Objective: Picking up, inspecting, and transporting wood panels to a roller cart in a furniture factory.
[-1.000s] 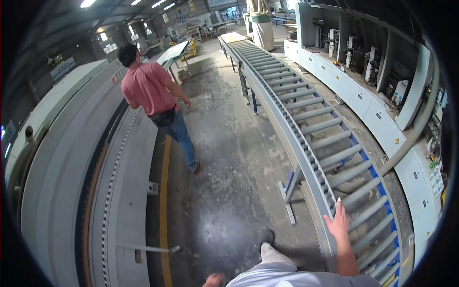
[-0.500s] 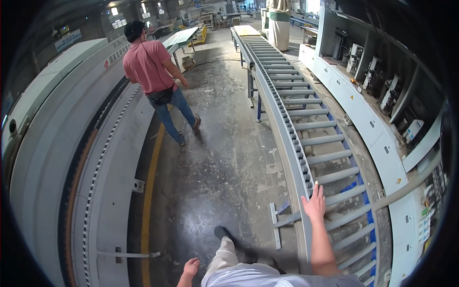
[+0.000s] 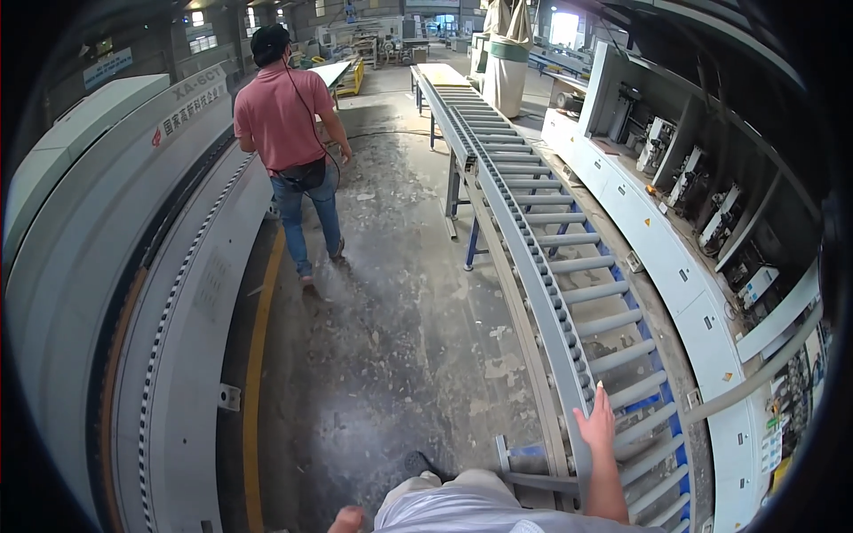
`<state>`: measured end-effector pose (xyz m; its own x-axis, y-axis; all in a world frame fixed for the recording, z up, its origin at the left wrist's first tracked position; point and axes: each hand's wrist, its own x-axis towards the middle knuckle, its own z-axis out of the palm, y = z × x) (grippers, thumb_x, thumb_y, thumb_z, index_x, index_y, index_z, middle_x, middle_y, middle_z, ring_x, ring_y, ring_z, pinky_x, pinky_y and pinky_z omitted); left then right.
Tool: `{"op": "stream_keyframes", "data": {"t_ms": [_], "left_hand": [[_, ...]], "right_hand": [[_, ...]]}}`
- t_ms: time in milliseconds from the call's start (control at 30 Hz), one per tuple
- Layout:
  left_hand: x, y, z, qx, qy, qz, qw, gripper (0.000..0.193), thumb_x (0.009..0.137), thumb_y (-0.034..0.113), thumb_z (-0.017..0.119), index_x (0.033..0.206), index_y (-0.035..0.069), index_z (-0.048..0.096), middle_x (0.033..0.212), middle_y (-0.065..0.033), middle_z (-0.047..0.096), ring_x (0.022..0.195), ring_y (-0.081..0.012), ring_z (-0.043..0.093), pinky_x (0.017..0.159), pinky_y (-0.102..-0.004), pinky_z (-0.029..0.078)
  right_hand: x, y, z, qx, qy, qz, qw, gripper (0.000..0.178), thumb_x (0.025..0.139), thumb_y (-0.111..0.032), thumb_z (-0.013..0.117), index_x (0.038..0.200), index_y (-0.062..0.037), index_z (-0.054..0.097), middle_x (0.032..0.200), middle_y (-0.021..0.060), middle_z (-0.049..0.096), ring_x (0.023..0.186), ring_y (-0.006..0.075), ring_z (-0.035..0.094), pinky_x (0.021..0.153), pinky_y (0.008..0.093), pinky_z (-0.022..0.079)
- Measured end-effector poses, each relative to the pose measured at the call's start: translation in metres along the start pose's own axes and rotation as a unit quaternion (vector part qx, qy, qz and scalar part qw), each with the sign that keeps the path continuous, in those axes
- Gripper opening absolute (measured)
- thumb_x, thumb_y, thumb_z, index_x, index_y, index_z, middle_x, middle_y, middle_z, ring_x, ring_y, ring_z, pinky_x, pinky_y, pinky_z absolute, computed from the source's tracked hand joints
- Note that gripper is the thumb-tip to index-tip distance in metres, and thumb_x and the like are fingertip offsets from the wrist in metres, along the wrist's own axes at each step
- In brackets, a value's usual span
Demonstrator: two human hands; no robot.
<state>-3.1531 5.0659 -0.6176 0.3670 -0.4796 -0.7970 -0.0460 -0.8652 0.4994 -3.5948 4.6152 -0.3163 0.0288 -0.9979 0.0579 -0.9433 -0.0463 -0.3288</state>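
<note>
Right hand: one, the person's own right hand (image 3: 597, 428), fingers stretched out and loosely opened, no object showing in it; it is at the conveyor's left edge, and whether it presses on it or hovers I cannot tell.
Left hand: one, the left hand (image 3: 347, 521), cut off by the lower rim; how far it is closed, and on what, I cannot tell.
Conveyor: one roller conveyor (image 3: 593, 291), running from beside the right hand away toward the upper middle; more than a dozen grey rollers (image 3: 612, 321).
Conveyor edges: two; a grey rail (image 3: 518, 251) with a row of small dark wheels on the left, a blue rail (image 3: 655, 357) on the right.
Far end: one pale yellowish top (image 3: 443, 75).
Own foot: one dark shoe (image 3: 417, 463) showing, on the floor (image 3: 391, 355).
Open room: one long strip of floor between the conveyor and the left machine (image 3: 191, 164), edged by one yellow line (image 3: 256, 373).
Co-worker: one person in a red shirt (image 3: 283, 115), back turned, in that strip, nearer the machine.
Right side: one white cabinet (image 3: 697, 320) with at least four upright units above; one grey hose (image 3: 755, 387) leading toward the conveyor.
</note>
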Motion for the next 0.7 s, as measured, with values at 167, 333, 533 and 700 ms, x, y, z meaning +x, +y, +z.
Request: {"op": "stream_keyframes", "data": {"t_ms": [167,333,533,700], "left_hand": [[0.107,0.174,-0.085,-0.123,0.087,0.067,0.986,0.023,0.082,0.018,0.057,0.101,0.005,0.063,0.076,-0.0032,0.061,0.061,-0.0134,0.055,0.053,-0.0283,0.043],[0.151,0.354,-0.120,-0.116,0.038,0.117,0.986,0.038,0.086,0.021,0.056,0.120,0.002,0.056,0.091,-0.0065,0.064,0.078,-0.0131,0.059,0.072,-0.0269,0.047],[0.250,0.379,-0.130,-0.155,-0.039,0.049,0.986,0.039,0.084,0.025,0.063,0.117,0.006,0.057,0.087,-0.0037,0.064,0.064,-0.0162,0.057,0.056,-0.0284,0.046],[0.264,0.427,-0.157,0.080,-0.064,-0.053,0.993,0.035,0.085,0.025,0.059,0.113,0.005,0.061,0.089,-0.0056,0.065,0.074,-0.0144,0.059,0.065,-0.0281,0.049]], "right_hand": [[0.059,-0.040,0.012,-0.002,0.005,0.024,1.000,0.085,0.074,-0.033,0.069,0.141,-0.0077,0.023,0.138,0.0203,0.036,0.124,0.0366,0.039,0.099,0.0453,0.035],[0.138,-0.084,0.029,-0.015,0.010,0.039,0.999,0.085,0.074,-0.032,0.069,0.141,-0.0079,0.023,0.135,0.0214,0.038,0.122,0.0378,0.041,0.098,0.0459,0.036],[0.257,-0.133,0.053,0.005,0.012,0.021,1.000,0.086,0.074,-0.032,0.069,0.140,-0.0059,0.023,0.135,0.0217,0.039,0.122,0.0378,0.040,0.097,0.0457,0.037],[0.388,-0.195,0.075,0.046,-0.013,0.035,0.998,0.087,0.074,-0.034,0.069,0.141,-0.0057,0.021,0.137,0.0220,0.036,0.121,0.0381,0.041,0.096,0.0452,0.038]]}}
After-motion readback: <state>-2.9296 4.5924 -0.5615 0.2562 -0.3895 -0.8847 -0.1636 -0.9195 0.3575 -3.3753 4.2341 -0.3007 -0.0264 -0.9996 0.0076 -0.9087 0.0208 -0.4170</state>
